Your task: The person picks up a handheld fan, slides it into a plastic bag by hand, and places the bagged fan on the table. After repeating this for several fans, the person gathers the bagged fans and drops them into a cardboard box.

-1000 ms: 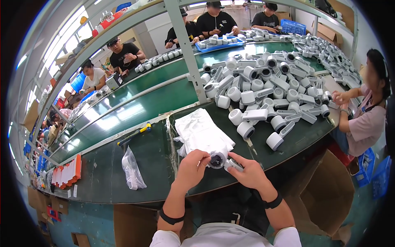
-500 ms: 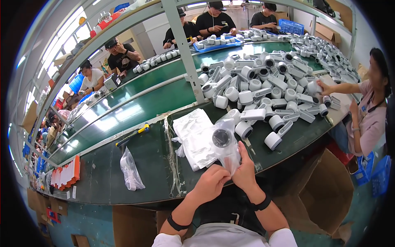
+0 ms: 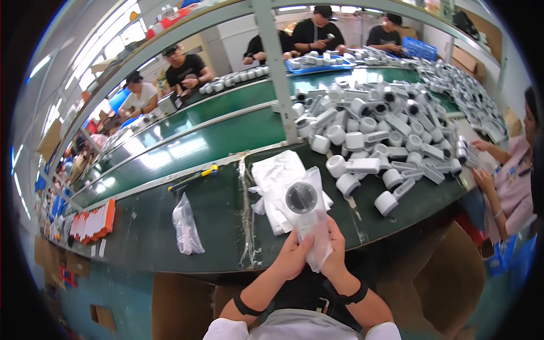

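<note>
A white handheld device (image 3: 301, 198) with a round dark face sits in a clear plastic bag, held over the near edge of the bench. My left hand (image 3: 292, 256) closes on the lower part of the bag from the left, thumb on top. My right hand (image 3: 336, 243) wraps the bag's other side. The bag's loose end hangs between my hands. Just beyond lies a stack of white plastic bags (image 3: 273, 174), partly covered by the device. Farther left, another bagged device (image 3: 186, 226) rests on the dark bench.
A large pile of white devices (image 3: 391, 122) covers the bench to the right. A yellow and black hand tool (image 3: 194, 178) lies left of the bags, and orange-edged card pieces (image 3: 93, 221) at far left. A metal post (image 3: 279, 73) rises ahead. A co-worker (image 3: 510, 175) sits at right.
My hands have brought the bagged device nearer and now hold its lower end from both sides. The co-worker at right has drawn a hand back from the pile. The view has shifted slightly.
</note>
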Action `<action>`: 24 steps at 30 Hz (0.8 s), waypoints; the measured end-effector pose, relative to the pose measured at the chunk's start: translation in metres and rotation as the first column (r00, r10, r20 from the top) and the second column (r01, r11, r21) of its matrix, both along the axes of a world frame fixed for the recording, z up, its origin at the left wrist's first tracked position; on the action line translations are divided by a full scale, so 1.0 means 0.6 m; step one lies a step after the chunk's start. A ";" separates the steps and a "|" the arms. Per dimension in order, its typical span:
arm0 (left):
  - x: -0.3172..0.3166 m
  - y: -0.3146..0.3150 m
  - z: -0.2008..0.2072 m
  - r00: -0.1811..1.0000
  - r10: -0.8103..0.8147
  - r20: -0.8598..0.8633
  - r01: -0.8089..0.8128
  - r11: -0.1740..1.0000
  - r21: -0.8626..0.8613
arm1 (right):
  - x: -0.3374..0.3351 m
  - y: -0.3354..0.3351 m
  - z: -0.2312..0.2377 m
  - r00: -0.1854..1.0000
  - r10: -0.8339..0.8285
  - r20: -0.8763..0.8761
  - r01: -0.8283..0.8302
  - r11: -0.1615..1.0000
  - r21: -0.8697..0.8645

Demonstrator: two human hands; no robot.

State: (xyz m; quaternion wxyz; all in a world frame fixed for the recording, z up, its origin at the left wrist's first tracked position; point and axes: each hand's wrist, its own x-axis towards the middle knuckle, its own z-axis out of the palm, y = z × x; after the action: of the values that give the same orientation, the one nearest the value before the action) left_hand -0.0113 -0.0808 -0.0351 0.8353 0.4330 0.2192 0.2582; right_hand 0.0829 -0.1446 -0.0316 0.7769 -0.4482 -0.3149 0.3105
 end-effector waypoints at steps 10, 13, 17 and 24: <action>-0.071 0.036 0.026 0.935 0.341 0.099 -0.334 0.939 -0.082 | -0.007 0.010 0.027 0.555 -0.138 0.820 0.235 0.972 0.004; -0.136 0.072 0.024 0.844 0.536 0.018 -0.532 0.832 0.159 | -0.021 0.000 0.015 0.569 -0.066 0.820 0.081 0.996 0.024; -0.263 0.147 0.031 0.450 0.890 -0.076 -0.729 0.415 0.543 | 0.032 -0.017 -0.033 0.633 0.095 0.769 0.108 0.972 -0.209; -0.496 0.223 0.009 -0.234 0.963 -0.133 -0.160 0.097 0.982 | 0.059 -0.019 -0.071 0.798 0.107 0.593 0.141 0.923 -0.357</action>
State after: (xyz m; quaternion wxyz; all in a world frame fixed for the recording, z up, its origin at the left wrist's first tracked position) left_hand -0.3090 0.0532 -0.0295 -0.0078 0.5403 0.7158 0.4424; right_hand 0.1181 -0.1557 -0.0742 0.5359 -0.6691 -0.4742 0.2003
